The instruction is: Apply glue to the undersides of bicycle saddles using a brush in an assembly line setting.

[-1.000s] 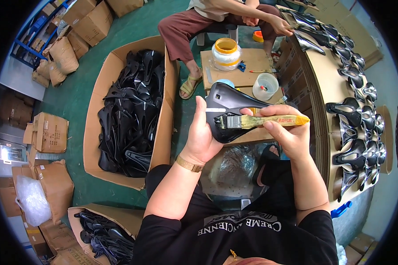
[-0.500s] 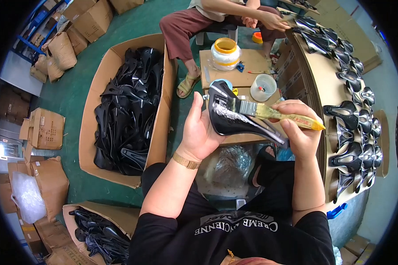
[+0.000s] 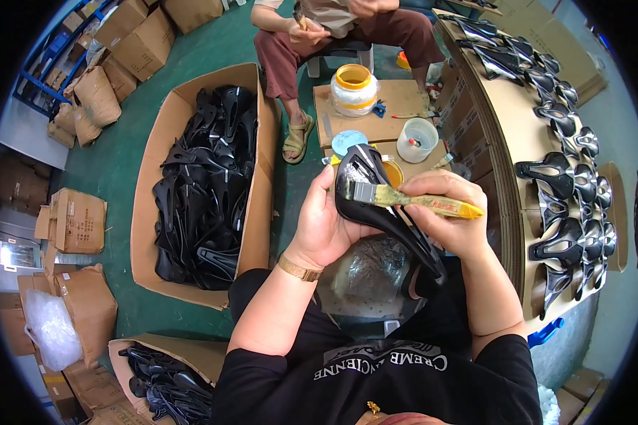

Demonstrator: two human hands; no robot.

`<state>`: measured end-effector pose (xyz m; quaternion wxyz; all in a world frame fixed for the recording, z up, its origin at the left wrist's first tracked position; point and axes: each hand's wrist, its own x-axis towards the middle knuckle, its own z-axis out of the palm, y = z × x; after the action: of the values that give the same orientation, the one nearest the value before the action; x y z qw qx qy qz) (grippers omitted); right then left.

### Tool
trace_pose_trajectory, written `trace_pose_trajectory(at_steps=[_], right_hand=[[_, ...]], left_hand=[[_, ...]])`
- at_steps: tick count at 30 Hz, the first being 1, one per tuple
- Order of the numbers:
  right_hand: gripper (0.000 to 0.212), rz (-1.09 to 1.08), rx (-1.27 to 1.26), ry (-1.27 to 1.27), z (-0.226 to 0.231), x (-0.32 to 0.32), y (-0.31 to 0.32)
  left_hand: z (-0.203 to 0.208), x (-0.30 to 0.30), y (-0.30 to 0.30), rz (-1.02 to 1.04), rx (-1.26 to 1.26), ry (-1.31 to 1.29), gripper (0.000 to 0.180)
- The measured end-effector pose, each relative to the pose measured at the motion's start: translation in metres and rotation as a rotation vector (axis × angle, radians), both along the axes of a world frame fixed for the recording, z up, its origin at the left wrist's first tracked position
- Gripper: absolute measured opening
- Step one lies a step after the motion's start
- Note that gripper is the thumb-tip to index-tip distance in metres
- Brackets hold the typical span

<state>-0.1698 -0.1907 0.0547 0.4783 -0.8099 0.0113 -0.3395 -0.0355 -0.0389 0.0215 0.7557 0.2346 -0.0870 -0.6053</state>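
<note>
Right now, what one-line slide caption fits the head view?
Left hand holds a black saddle; right hand holds a brush to its wide end.

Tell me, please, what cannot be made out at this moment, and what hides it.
- Head view: finger ends of the left hand, thumb aside, hidden behind the black saddle-shaped part.
- Head view: bristle tips of the brush, too dark against that part.
- Head view: head of the co-worker, cut off by the upper edge.
- Head view: bottom of the large carton, covered by heaped black pieces.
</note>
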Motion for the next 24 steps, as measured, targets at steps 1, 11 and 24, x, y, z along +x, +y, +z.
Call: trace_pose_trajectory(at_steps=[1, 11, 24], right_hand=[[0.021, 0.041, -0.03, 0.033, 0.0, -0.001, -0.001], [0.02, -0.048, -0.029, -0.013, 0.001, 0.001, -0.002], [0.025, 0.025, 0.046, 0.088, 0.009, -0.005, -0.007]], left_hand=[[0.0, 0.0, 0.0, -0.005, 0.006, -0.001, 0.062], [-0.007, -0.001, 0.0, -0.035, 0.006, -0.033, 0.065], [-0.006, 0.003, 0.001, -0.128, 0.064, -0.038, 0.096]])
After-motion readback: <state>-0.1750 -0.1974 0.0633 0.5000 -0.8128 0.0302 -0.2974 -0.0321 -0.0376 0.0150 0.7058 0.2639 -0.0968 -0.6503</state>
